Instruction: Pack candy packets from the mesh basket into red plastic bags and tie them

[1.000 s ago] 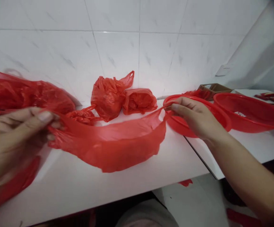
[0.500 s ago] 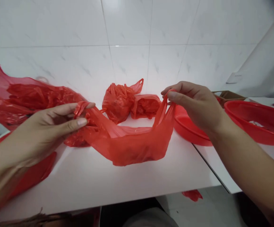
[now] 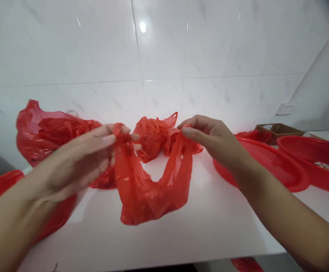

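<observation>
A red plastic carrier bag (image 3: 155, 198) hangs by its two handles between my hands, over the white table (image 3: 153, 245). My left hand (image 3: 87, 158) pinches one handle between thumb and fingers. The other handle is gripped by my right hand (image 3: 207, 138), thumb against fingertips. Something darker shows faintly through the bottom of the bag, but its kind cannot be made out. Just behind it, by the wall, stands a filled red bag (image 3: 150, 138) with a handle sticking up.
At left lies a large bunch of red bags (image 3: 51, 132), with more red plastic (image 3: 2, 187) nearer me. Red mesh basket (image 3: 272, 162) and red basin (image 3: 317, 155) stand at right, a cardboard box (image 3: 279, 132) behind them. A tiled wall (image 3: 164, 98) closes off the back.
My hands have come closer together, and the bag's opening has narrowed while its body sags lower. The view has tilted upward, showing more of the wall.
</observation>
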Motion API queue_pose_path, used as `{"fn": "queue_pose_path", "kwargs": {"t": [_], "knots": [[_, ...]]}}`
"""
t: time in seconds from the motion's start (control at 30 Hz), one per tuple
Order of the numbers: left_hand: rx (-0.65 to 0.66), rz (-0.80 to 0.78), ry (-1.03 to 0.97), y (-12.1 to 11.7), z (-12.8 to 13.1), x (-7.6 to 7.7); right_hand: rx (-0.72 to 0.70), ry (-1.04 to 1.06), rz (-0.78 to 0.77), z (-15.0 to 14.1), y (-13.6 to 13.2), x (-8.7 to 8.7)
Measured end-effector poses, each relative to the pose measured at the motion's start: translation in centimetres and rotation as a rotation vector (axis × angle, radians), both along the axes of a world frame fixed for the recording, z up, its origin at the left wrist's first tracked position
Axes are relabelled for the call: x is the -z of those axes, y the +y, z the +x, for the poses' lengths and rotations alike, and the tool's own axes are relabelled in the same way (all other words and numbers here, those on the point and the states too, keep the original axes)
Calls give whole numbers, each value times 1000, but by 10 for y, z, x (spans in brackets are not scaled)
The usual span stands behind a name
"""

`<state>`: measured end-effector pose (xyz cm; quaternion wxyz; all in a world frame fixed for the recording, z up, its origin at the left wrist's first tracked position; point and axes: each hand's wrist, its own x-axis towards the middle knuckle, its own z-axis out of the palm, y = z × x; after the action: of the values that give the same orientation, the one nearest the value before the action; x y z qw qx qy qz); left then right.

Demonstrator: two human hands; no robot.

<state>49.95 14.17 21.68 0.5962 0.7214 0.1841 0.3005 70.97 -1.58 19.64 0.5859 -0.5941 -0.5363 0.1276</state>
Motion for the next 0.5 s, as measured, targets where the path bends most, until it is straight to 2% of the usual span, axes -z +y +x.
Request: {"fn": "queue_pose_path", "kwargs": {"t": [0.1,0.2,0.3,0.4,0.5], "knots": [[239,-9,172,-6,14,13,-94,-67,13,-14,15,2],[348,78,396,-8,28,30,-188,-182,23,-31,28,9],[369,20,449,-4,37,45,-299,-222,-13,-37,36,22],[340,-154,375,5,42,55,-292,-184,-59,-27,40,39],[398,-221,349,14,42,58,-253,-86,-146,-17,39,53]]}}
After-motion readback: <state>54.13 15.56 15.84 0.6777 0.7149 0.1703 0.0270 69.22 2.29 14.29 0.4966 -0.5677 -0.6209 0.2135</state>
